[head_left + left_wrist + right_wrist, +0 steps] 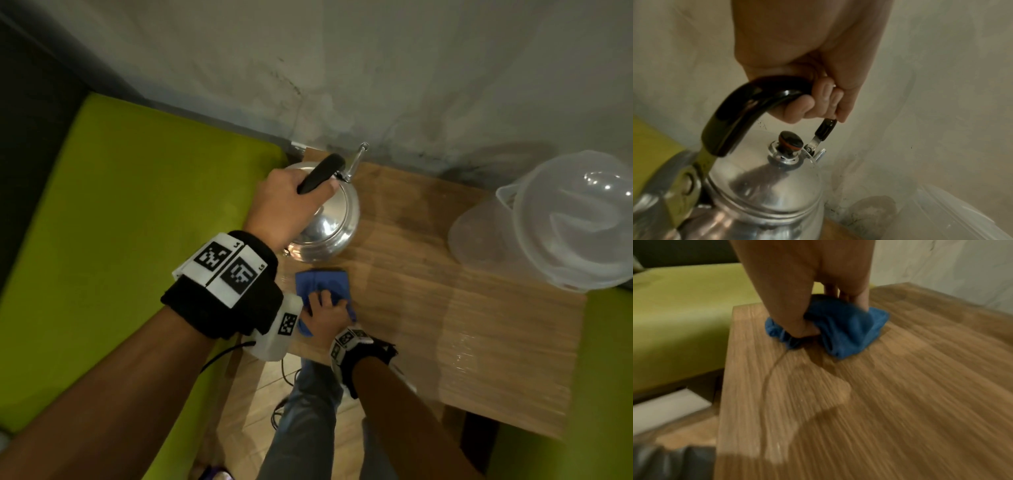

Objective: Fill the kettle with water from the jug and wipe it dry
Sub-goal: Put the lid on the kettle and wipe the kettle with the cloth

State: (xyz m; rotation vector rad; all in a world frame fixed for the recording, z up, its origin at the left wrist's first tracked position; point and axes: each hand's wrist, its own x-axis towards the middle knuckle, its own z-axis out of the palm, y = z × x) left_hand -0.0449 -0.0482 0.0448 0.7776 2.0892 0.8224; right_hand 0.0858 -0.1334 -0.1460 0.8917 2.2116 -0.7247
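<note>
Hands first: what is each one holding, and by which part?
Left hand grips the kettle by its black handle. Right hand grips the bunched blue cloth on the table.

There are one shiny metal kettle with a black handle (pixel 325 219), one clear plastic lidded jug (pixel 555 222), one crumpled blue cloth (pixel 323 282) and one wooden table (pixel 462 308).

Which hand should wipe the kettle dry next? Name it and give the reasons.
Right. The right hand already grips the blue cloth on the table, just in front of the kettle. The left hand is curled round the kettle's handle, so it probably serves best steadying it.
</note>
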